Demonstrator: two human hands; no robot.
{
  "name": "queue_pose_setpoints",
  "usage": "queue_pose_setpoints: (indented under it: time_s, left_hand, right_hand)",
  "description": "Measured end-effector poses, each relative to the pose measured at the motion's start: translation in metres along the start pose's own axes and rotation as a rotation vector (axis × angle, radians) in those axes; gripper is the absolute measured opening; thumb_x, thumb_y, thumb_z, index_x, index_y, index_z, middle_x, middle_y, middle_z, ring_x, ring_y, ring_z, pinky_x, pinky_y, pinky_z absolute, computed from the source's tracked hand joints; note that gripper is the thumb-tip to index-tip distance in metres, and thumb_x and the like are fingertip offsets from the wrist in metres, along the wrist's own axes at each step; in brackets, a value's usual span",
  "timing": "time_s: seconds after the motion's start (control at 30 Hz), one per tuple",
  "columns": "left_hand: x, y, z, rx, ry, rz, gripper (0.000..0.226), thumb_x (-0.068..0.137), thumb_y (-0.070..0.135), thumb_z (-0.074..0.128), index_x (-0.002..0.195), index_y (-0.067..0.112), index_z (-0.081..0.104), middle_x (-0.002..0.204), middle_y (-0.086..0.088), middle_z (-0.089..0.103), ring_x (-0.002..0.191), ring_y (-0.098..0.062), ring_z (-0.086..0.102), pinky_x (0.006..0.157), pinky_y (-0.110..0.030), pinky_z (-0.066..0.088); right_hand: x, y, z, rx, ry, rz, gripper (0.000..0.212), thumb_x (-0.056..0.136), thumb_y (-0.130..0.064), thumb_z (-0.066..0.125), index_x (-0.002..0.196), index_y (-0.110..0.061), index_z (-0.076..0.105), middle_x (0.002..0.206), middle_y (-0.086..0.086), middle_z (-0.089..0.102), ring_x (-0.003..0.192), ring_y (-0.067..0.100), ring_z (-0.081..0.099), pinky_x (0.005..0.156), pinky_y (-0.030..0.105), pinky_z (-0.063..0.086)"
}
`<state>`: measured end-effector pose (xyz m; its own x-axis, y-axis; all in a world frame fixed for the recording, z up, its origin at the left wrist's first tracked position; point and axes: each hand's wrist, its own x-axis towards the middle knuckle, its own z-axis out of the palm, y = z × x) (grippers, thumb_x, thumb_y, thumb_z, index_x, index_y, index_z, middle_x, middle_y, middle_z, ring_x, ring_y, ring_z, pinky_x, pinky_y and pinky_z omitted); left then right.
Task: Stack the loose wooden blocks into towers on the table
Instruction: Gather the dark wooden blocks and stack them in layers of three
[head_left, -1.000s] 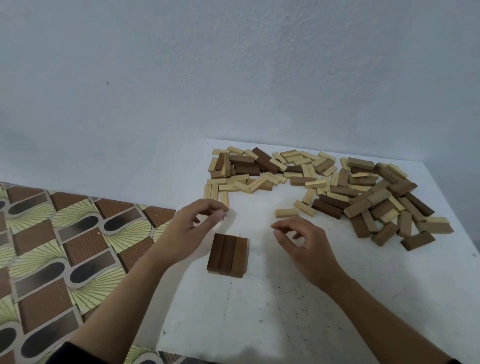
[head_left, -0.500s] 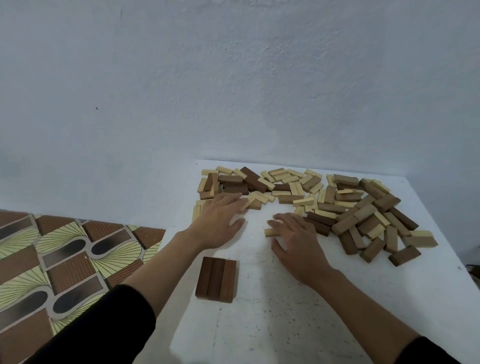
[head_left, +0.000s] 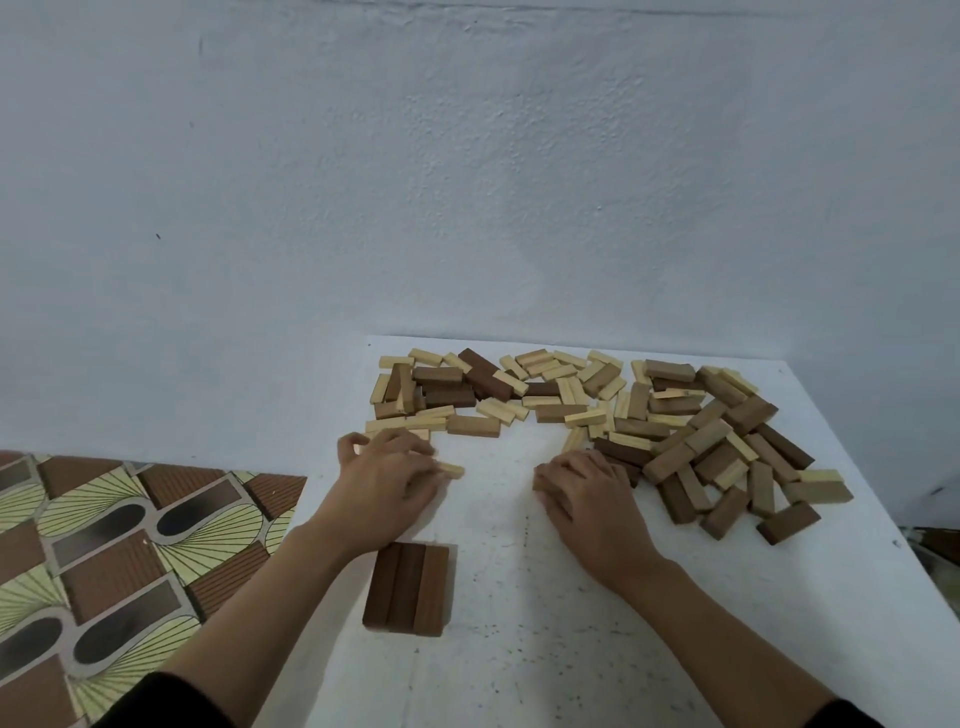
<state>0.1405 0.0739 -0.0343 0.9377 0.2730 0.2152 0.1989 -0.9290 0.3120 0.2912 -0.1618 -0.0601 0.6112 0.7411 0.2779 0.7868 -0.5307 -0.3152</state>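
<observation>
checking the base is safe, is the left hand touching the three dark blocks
Apart: the head view shows the left hand beyond the three dark blocks.

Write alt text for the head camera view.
Two bare hands reach across a white table toward a sprawl of loose light and dark wooden blocks: the left hand closes over light blocks, the right hand lies palm-down at the pile's edge. Three dark blocks lie side by side nearer the camera.

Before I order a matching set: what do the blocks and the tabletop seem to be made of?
The pale loose blocks look like raw light wood, with faint grain lines. The three dark blocks set side by side look like stained or darker wood, matte, with lengthwise grain. The table looks white-painted or laminated, speckled and scuffed; which one is unclear.
</observation>
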Motion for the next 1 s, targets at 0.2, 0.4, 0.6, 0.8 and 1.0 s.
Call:
queue_pose_setpoints:
  time_s: [0.2, 0.4, 0.6, 0.8, 1.0]
  left_hand:
    - [0.028, 0.036, -0.001, -0.033, -0.097, -0.001, 0.036, 0.100, 0.055, 0.043, 0.129, 0.038, 0.055, 0.139, 0.019, 0.051, 0.133, -0.009, 0.044, 0.107, -0.051, 0.026]
    - [0.047, 0.061, 0.009, 0.239, -0.349, -0.035, 0.058, 0.102, 0.061, 0.030, 0.151, 0.031, 0.029, 0.156, 0.006, 0.030, 0.147, -0.021, 0.025, 0.114, -0.063, 0.015]
    - [0.033, 0.070, 0.004, 0.236, -0.283, 0.033, 0.033, 0.103, 0.045, 0.033, 0.128, 0.036, 0.053, 0.126, 0.013, 0.049, 0.125, -0.012, 0.045, 0.111, -0.056, 0.019]
    - [0.009, 0.051, -0.009, 0.076, -0.270, -0.001, 0.034, 0.101, 0.034, 0.042, 0.129, 0.040, 0.060, 0.126, 0.019, 0.054, 0.124, -0.005, 0.047, 0.108, -0.045, 0.017]
    - [0.006, 0.061, -0.012, 0.049, -0.357, 0.032, 0.046, 0.095, 0.042, 0.032, 0.130, 0.033, 0.061, 0.129, 0.016, 0.055, 0.122, -0.007, 0.048, 0.102, -0.042, 0.024]
  right_hand:
    - [-0.004, -0.004, -0.002, 0.023, 0.071, 0.089, 0.030, 0.091, -0.023, 0.067, 0.120, -0.019, 0.070, 0.115, -0.002, 0.058, 0.115, 0.021, 0.051, 0.094, 0.041, 0.040]
    - [-0.029, 0.006, -0.008, -0.078, 0.152, 0.062, 0.029, 0.088, -0.026, 0.068, 0.115, -0.020, 0.071, 0.116, 0.000, 0.061, 0.116, 0.022, 0.050, 0.094, 0.049, 0.043]
    - [-0.039, 0.009, 0.001, -0.130, 0.054, -0.023, 0.037, 0.094, -0.034, 0.044, 0.111, -0.021, 0.073, 0.120, -0.001, 0.057, 0.113, 0.019, 0.054, 0.092, 0.042, 0.044]
    - [-0.012, -0.007, 0.004, -0.219, -0.054, -0.008, 0.046, 0.094, -0.035, 0.038, 0.130, -0.016, 0.062, 0.137, 0.000, 0.052, 0.120, 0.025, 0.050, 0.086, 0.047, 0.043]
    - [-0.005, -0.010, -0.005, -0.070, 0.005, 0.049, 0.039, 0.094, -0.030, 0.050, 0.130, -0.021, 0.063, 0.141, -0.001, 0.052, 0.132, 0.022, 0.039, 0.098, 0.051, 0.038]
